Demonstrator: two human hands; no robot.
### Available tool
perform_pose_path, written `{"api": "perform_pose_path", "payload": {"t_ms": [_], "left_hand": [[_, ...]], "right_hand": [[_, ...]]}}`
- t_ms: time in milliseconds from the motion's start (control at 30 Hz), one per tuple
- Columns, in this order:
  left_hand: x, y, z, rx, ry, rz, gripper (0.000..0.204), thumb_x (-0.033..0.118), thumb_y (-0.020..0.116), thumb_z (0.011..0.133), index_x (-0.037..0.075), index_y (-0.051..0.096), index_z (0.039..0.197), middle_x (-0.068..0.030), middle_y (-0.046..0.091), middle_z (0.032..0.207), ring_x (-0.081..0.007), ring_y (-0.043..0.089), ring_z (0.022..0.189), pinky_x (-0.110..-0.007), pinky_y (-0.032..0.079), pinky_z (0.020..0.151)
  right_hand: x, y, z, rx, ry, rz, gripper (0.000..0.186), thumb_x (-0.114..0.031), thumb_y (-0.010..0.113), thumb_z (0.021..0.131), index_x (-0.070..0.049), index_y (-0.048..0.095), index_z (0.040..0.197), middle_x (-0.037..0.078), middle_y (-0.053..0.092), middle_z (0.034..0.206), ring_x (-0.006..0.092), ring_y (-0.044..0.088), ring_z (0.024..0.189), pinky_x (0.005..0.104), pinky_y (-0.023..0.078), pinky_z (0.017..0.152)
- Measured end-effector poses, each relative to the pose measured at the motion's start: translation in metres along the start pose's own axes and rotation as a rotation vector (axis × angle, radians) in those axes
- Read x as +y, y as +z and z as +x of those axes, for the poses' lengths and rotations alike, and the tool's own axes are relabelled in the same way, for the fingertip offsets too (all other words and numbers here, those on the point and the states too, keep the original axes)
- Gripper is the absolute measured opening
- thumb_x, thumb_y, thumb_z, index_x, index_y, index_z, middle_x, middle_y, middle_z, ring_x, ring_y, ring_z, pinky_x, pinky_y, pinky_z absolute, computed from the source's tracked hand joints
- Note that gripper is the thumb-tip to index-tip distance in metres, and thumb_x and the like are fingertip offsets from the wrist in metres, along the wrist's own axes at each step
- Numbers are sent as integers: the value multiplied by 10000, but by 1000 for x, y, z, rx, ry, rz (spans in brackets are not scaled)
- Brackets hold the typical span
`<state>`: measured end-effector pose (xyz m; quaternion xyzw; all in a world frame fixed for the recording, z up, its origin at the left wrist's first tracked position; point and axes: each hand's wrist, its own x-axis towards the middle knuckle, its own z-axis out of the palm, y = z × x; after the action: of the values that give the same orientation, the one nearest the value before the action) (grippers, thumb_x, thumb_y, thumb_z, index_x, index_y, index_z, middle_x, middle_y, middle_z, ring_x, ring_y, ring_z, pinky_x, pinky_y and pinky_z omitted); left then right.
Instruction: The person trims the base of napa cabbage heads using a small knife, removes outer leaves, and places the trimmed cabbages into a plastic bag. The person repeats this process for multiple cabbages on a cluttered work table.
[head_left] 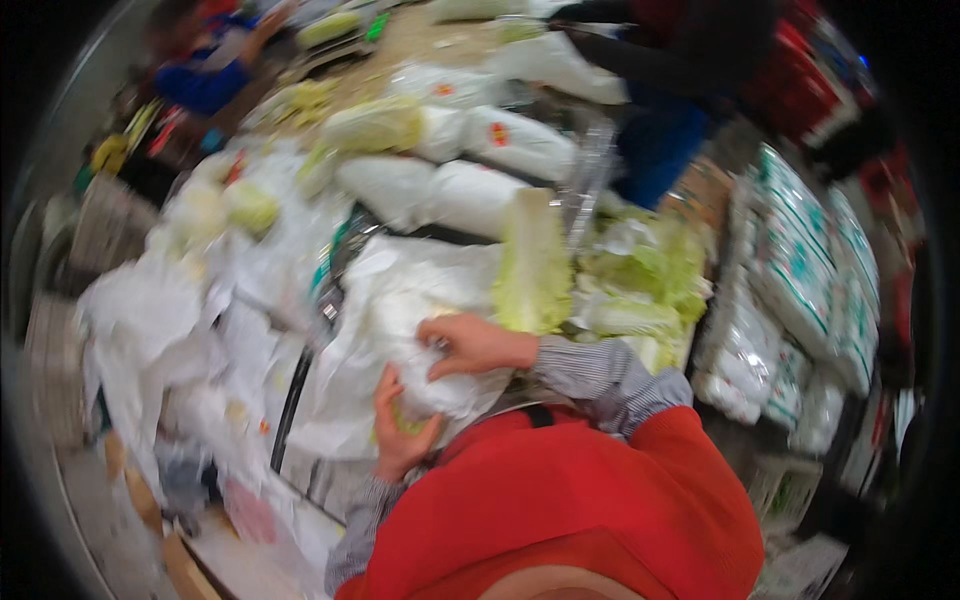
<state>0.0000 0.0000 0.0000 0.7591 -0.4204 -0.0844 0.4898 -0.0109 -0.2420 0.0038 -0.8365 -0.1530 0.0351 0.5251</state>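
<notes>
My left hand (pixel 402 428) cups the near-left end of a napa cabbage (pixel 410 418), thumb and fingers curved round it; a bit of pale green shows between them. White wrapping (pixel 452 392) covers most of this cabbage. From the right, my right hand (pixel 478 345) reaches over, its thumb and fingers pinching the wrapping on top. Under both hands a crumpled white sheet (pixel 380 290) lies spread out. A long loose cabbage leaf (pixel 532 265) lies just beyond my right wrist. Motion blurs the finer details.
Several wrapped cabbages (pixel 520 143) lie in rows beyond my hands. Loose leaves (pixel 645 275) are heaped at right, near stacked plastic packs (pixel 795 250). Crumpled white sheets (pixel 150 320) cover the left side. One person (pixel 205 80) is at far left, another (pixel 690 70) at far right.
</notes>
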Motion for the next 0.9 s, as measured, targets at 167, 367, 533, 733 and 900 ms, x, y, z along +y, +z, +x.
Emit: {"api": "perform_pose_path", "payload": {"t_ms": [167, 367, 533, 733, 900], "left_hand": [[2, 13, 11, 44, 49, -50, 761, -1, 808, 711, 28, 365, 1329, -290, 286, 1580, -401, 321, 1464, -474, 256, 1197], [10, 15, 13, -63, 133, 54, 692, 17, 807, 724, 42, 409, 1289, -257, 380, 1530, -446, 317, 1468, -524, 267, 1191], [18, 18, 13, -58, 123, 0, 670, -5, 784, 727, 48, 433, 1295, -239, 413, 1510, -447, 323, 1468, -536, 267, 1190], [8, 22, 6, -36, 67, -105, 677, -9, 755, 747, 13, 422, 1336, -230, 417, 1512, -395, 354, 1459, -488, 260, 1197], [4, -11, 18, 190, -215, 47, 751, 50, 739, 801, -29, 370, 1451, -215, 419, 1496, -339, 389, 1410, -450, 262, 1190]], "right_hand": [[-3, -18, -25, 259, 3, 23, 541, -383, 807, 770, -69, 578, 1145, 194, 639, 859, 397, 648, 841, 465, 488, 725], [-14, -18, -18, 192, 55, -23, 696, -334, 804, 754, -91, 494, 1328, 203, 659, 868, 414, 657, 853, 487, 489, 715], [-6, -18, -26, 194, 54, -31, 575, -292, 813, 759, -65, 539, 1211, 177, 662, 857, 374, 662, 831, 461, 491, 707], [3, -17, -20, 146, -29, -105, 378, -251, 797, 777, -34, 589, 1006, 149, 644, 733, 334, 664, 729, 456, 484, 653], [-28, -22, -15, 331, 207, 422, 278, -246, 725, 833, -57, 584, 980, 76, 571, 599, 188, 575, 519, 380, 435, 471]]}}
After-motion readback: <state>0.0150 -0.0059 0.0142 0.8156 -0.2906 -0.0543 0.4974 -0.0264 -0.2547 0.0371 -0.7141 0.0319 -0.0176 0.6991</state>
